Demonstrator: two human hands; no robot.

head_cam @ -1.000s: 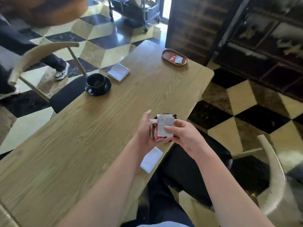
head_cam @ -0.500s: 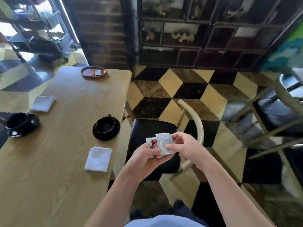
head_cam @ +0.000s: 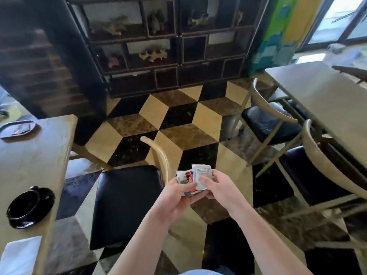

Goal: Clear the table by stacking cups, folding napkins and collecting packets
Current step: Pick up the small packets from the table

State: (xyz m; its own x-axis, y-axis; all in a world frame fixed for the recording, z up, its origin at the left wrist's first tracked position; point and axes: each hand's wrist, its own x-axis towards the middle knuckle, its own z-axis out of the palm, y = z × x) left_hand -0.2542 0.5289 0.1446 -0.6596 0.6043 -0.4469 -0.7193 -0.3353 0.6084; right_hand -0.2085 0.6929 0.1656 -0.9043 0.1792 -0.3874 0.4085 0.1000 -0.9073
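A small bundle of white and red packets [head_cam: 198,174] sits between both hands, held over the floor beside the table. My left hand [head_cam: 176,197] cups the bundle from below with its fingers curled round it. My right hand [head_cam: 215,184] pinches the front white packet with thumb and fingers. On the wooden table [head_cam: 29,163] at the left stand a black cup on a saucer [head_cam: 29,206], a folded white napkin [head_cam: 19,255] at the near edge and a dark oval tray [head_cam: 17,128] with packets at the far end.
A black-seated chair [head_cam: 125,203] stands directly below my hands. A second table [head_cam: 325,98] with two more chairs [head_cam: 272,124] is at the right. Dark shelving [head_cam: 164,46] lines the far wall across a chequered floor.
The view has swung to the right, so the table has slid to the left edge and a second table has come in. Both hands keep hold of the packets.
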